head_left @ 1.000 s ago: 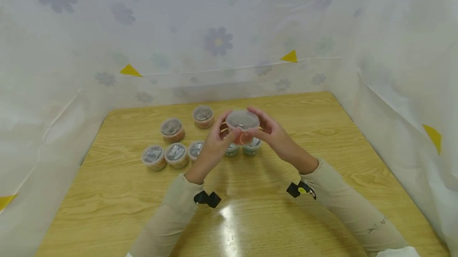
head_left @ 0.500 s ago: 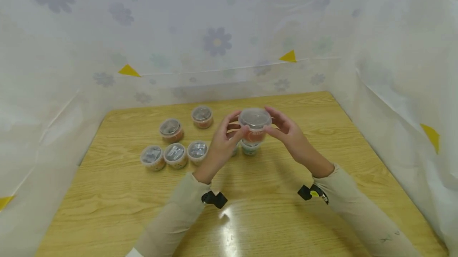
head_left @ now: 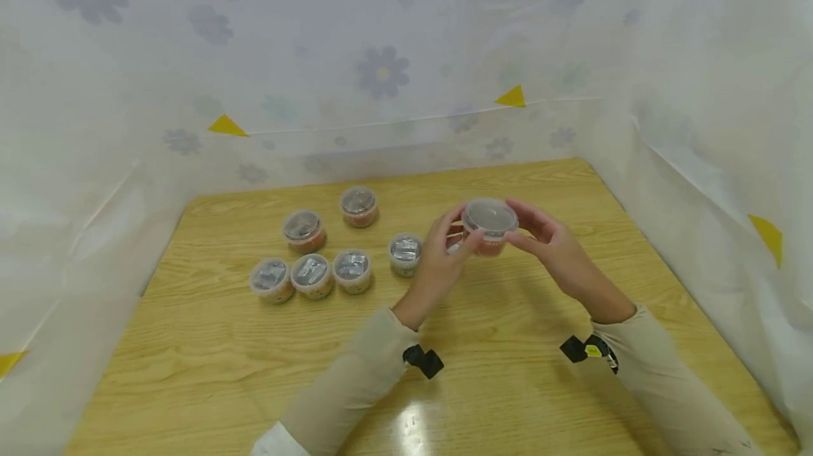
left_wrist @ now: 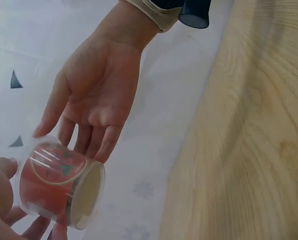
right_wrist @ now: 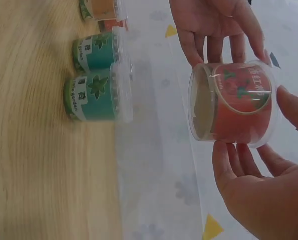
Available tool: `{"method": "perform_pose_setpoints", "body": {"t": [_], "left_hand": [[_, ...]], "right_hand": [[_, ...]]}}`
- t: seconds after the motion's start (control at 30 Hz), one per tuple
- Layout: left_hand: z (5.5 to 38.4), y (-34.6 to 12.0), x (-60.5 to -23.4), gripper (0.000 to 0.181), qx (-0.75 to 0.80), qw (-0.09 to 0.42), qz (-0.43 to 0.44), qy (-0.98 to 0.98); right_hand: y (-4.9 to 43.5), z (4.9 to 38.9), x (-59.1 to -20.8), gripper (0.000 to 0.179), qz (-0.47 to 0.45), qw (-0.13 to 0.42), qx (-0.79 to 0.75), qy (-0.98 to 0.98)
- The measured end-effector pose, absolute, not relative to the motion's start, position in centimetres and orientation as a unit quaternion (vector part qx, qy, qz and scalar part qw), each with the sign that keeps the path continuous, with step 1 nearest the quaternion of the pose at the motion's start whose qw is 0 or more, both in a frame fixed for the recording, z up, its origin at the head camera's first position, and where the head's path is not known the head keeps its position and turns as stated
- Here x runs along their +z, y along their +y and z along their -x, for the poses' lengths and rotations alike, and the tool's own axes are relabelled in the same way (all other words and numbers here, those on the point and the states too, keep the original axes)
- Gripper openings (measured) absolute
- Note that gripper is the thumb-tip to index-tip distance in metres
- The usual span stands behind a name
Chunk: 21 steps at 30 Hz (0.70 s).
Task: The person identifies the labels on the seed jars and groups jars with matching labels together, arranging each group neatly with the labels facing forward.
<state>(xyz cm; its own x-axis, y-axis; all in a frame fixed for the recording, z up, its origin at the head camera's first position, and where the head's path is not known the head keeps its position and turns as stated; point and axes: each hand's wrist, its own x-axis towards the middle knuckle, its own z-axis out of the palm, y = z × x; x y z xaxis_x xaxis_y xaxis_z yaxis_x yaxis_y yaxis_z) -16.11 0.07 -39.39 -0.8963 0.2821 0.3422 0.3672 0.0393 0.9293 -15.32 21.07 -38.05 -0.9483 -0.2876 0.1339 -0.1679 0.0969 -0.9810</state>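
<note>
Both hands hold a round plastic tub (head_left: 490, 219) with a clear lid and a red label, raised above the table. My left hand (head_left: 441, 258) grips its left side, thumb at the front and fingers behind. My right hand (head_left: 555, 251) holds the opposite side the same way. In the right wrist view the tub's red label (right_wrist: 244, 102) shows a green leaf print and white characters. Two teal-labelled tubs stand near my left hand: one tub (head_left: 405, 253) shows fully in the head view, while the other is mostly hidden behind that hand.
On the left of the wooden table (head_left: 286, 371) stands a row of three lidded tubs, among them a middle tub (head_left: 312, 276). Behind them are two reddish tubs, a nearer tub (head_left: 303, 230) and a farther tub (head_left: 358, 206). A flower-printed white sheet (head_left: 356, 117) encloses the table.
Both hands have carried the red-labelled tub to the right. The row's right-hand tub and a teal-labelled tub, earlier partly covered by the left hand, now show. The other tubs have stayed put.
</note>
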Motion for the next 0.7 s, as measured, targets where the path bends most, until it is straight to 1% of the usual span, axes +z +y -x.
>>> {"method": "perform_pose_setpoints", "body": {"t": [0.07, 0.2, 0.43, 0.7], "left_hand": [[16.1, 1.0, -39.8, 0.054, -0.652, 0.034, 0.227, -0.723], [16.1, 2.8, -40.8, 0.054, -0.67, 0.018, 0.221, -0.709], [16.0, 5.3, -42.3, 0.056, -0.69, -0.009, 0.168, -0.703], [16.1, 6.7, -44.2, 0.056, -0.688, -0.021, 0.135, -0.713]], "right_hand": [[21.8, 15.1, -38.3, 0.055, 0.145, 0.045, -0.652, 0.743], [22.9, 14.8, -39.0, 0.056, 0.127, 0.044, -0.656, 0.742], [24.2, 15.0, -40.6, 0.057, 0.112, 0.043, -0.658, 0.744], [25.3, 16.1, -43.1, 0.06, 0.103, 0.068, -0.663, 0.739]]}}
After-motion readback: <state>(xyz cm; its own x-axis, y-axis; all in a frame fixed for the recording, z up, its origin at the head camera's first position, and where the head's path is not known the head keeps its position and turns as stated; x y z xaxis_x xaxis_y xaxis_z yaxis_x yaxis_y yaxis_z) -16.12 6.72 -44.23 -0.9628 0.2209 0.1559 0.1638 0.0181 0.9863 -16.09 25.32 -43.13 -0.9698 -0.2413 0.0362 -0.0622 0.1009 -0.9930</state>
